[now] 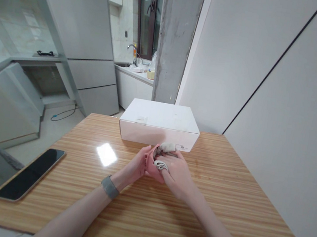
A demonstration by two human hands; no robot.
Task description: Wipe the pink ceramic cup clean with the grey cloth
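Head view, as I read it: the grey cloth [167, 148] is already bunched into a small wad but not yet set down, held just above the desk [222, 208] in front of the white box [161, 121]. The left hand [139, 166] and right hand [179, 174] both have their fingers curled tight on it.

My left hand [138, 166] and right hand [176, 173] are covering most of the grey cloth [167, 147]; the box label [183, 147] is appearing too small to read.
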